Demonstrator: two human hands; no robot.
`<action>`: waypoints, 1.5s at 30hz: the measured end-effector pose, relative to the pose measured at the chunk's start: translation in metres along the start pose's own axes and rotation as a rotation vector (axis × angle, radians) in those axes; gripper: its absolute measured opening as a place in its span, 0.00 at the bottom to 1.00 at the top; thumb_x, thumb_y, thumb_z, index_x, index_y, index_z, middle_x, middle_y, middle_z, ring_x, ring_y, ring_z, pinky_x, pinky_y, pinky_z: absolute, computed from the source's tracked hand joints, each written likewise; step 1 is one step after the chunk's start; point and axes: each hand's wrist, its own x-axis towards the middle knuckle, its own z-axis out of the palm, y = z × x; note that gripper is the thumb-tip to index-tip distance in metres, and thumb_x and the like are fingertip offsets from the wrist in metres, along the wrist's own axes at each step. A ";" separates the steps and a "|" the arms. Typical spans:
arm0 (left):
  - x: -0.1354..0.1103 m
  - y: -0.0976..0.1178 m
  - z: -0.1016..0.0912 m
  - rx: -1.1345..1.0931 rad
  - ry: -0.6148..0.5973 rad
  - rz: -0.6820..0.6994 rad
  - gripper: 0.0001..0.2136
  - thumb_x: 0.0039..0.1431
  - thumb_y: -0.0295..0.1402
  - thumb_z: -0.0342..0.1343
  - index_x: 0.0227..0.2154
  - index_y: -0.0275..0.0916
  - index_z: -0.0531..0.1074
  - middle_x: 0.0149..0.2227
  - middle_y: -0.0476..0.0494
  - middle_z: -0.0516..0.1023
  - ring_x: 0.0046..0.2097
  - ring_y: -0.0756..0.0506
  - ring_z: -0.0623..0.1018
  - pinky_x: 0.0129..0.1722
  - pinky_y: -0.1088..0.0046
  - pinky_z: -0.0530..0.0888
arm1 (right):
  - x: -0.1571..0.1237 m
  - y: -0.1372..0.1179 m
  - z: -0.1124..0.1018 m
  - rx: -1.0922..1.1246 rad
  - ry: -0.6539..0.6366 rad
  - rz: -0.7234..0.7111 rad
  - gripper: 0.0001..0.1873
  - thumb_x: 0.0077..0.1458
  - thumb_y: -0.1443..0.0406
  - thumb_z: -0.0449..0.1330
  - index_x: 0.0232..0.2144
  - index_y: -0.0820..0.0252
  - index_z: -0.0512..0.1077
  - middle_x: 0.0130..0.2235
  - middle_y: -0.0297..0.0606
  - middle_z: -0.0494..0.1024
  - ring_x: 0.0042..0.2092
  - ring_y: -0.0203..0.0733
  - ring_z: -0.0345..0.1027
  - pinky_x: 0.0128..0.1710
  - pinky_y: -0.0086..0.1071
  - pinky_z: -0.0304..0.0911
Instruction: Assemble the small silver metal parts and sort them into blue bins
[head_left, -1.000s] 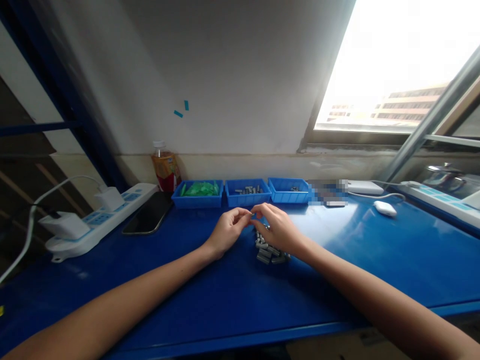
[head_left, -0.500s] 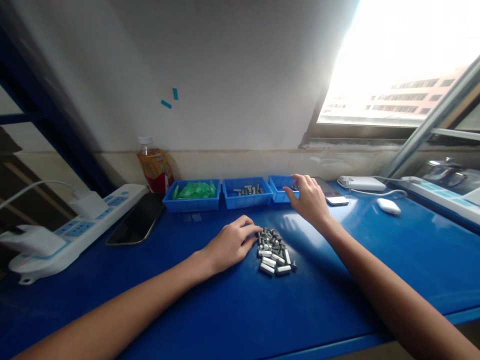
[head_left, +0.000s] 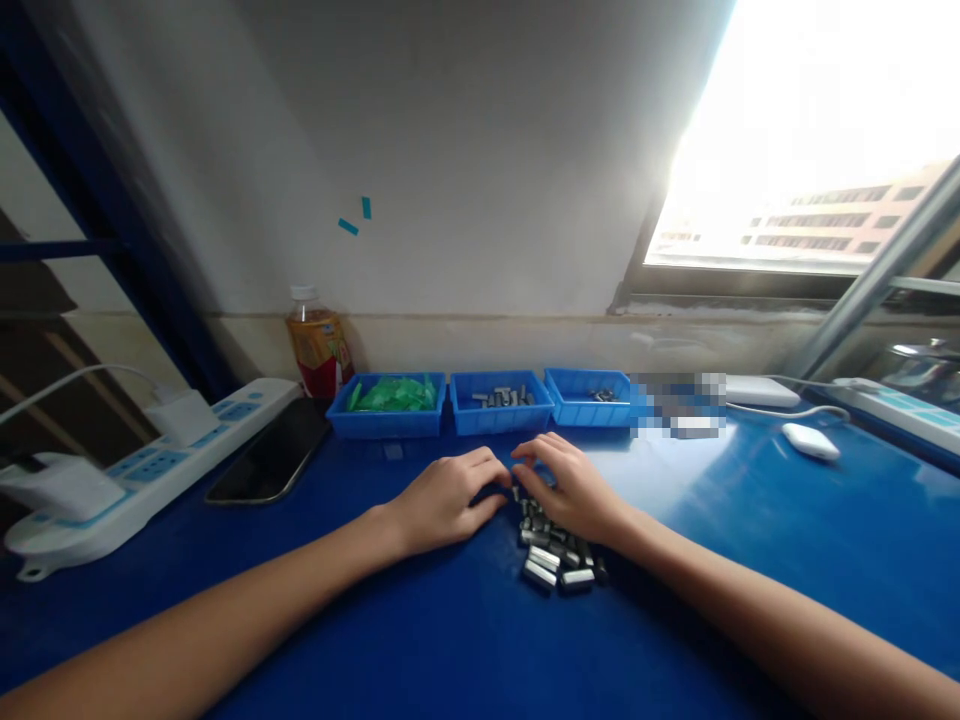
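A small pile of metal parts [head_left: 541, 558] lies on the blue table, with larger silver hexagonal pieces at the near side and small dark screws farther back. My left hand [head_left: 454, 500] rests at the pile's left edge, thumb and index finger slightly apart. A small screw [head_left: 515, 493] is close by its fingertips. Over the back of the pile is my right hand [head_left: 574, 490], fingers bent and parted from the thumb, covering some parts. No part shows in its grasp. Behind both hands stand a blue bin of metal pieces [head_left: 499, 425] and a blue bin of small screws [head_left: 589, 412].
A third blue bin [head_left: 386, 425] holds green plastic pieces. To the left are a drink bottle [head_left: 320, 345], a phone [head_left: 270, 460] and a power strip [head_left: 154, 465]. A white earphone case [head_left: 810, 441] and another power strip [head_left: 911, 410] lie on the right.
My right hand has come back from the right-hand bin to the pile, beside my left hand. My left hand stays at the pile's edge. The view has shifted slightly.
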 end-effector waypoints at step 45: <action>-0.008 0.021 -0.001 -0.371 0.172 -0.114 0.14 0.66 0.38 0.40 0.33 0.36 0.66 0.26 0.50 0.71 0.28 0.51 0.72 0.30 0.76 0.65 | -0.007 -0.033 -0.013 -0.209 0.076 -0.284 0.06 0.59 0.67 0.52 0.37 0.62 0.68 0.32 0.40 0.73 0.34 0.41 0.62 0.35 0.35 0.57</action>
